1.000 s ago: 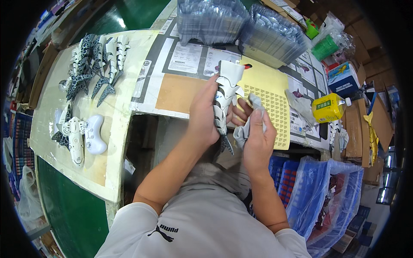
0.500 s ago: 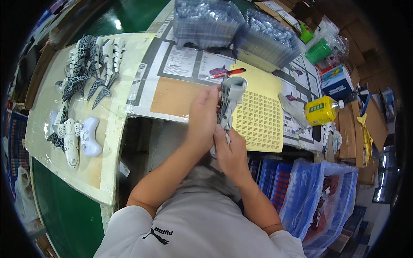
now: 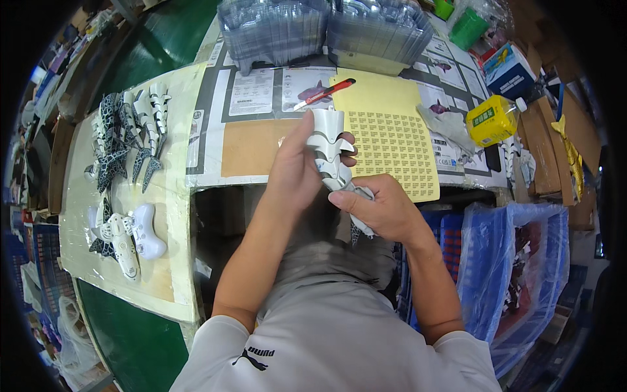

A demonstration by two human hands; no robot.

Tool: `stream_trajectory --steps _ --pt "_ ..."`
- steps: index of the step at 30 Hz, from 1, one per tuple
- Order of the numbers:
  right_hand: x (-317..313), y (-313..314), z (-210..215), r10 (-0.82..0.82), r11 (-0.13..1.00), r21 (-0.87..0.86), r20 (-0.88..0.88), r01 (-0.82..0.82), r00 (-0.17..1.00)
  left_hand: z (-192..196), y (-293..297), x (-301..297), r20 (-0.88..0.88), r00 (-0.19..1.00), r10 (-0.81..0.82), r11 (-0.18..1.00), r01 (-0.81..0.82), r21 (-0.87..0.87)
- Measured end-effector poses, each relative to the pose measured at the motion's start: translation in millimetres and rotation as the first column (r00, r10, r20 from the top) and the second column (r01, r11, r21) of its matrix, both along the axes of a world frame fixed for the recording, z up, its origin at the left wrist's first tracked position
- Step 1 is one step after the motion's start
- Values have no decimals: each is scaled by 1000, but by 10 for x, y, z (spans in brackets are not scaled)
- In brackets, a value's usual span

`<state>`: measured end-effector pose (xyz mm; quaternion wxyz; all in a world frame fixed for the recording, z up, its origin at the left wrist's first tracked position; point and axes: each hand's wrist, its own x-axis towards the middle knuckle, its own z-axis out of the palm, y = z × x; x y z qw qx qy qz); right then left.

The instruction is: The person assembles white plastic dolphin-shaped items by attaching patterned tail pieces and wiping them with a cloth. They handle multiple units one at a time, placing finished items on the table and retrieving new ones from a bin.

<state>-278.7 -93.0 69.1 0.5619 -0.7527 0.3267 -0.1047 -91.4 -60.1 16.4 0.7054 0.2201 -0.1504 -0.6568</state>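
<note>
A white, jointed toy shark tail piece (image 3: 331,145) is held up in front of my body, with its plain white side showing. My left hand (image 3: 294,160) wraps around its upper segments from the left, fingertips showing at the far side. Around the lower end closes my right hand (image 3: 385,208), its thumb lying along the segment. A dark patterned tip pokes out below the right hand. Just beyond the piece, a red utility knife (image 3: 326,93) lies on the table, partly over a yellow sheet of small printed labels (image 3: 392,147).
On the left table lie several patterned toy shark tails (image 3: 130,130), a white toy body (image 3: 122,245) and a white remote controller (image 3: 149,232). Two stacks of clear plastic trays (image 3: 273,32) stand at the back. A yellow bottle (image 3: 490,122) lies at right, above a blue plastic-lined crate (image 3: 483,261).
The tail piece has turned from its dark patterned side to its white side. My right hand has shifted right and now grips the lower end. The head view has shifted.
</note>
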Motion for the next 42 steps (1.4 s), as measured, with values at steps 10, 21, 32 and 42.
stream_trajectory --steps 10,21,32,42 --pt "-91 -133 -19 49 990 128 51 -55 998 26 -6 -25 -64 994 -91 995 88 -45" --pt "-225 -223 12 85 991 100 81 -94 993 29 47 -117 -2 999 -44 999 44 21" --pt "4 17 -111 -265 880 452 216 145 940 124 -165 438 -73 989 131 978 -141 -155" --pt "17 127 -331 -254 864 491 232 112 939 116 -143 833 -40 963 265 928 -266 -260"
